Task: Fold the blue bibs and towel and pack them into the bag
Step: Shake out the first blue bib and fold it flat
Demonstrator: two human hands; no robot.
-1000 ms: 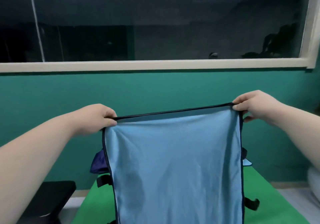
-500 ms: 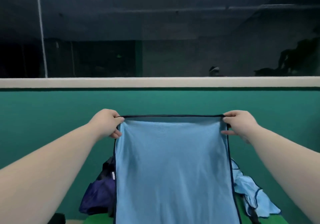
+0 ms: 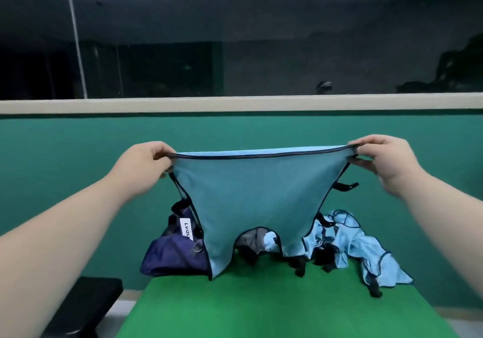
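Observation:
A light blue bib [image 3: 251, 201] with dark trim and black straps hangs stretched in the air above the green table [image 3: 235, 309]. My left hand [image 3: 146, 162] pinches its top left corner and my right hand [image 3: 379, 160] pinches its top right corner. Its lower edge, with a curved neck cut-out, dangles just over the table's far end. A dark navy bag [image 3: 172, 251] with a white label sits at the table's far left, partly hidden by the bib. More crumpled light blue cloth [image 3: 358, 249] with black straps lies at the far right.
A teal wall [image 3: 65, 154] with a cream ledge and dark window rises right behind the table. A black seat [image 3: 88, 303] stands to the left of the table, below my left arm.
My hands have moved further apart and the bib has lifted, so its lower edge and neck cut-out now show. The view has tilted down, revealing the table, bag and other cloth.

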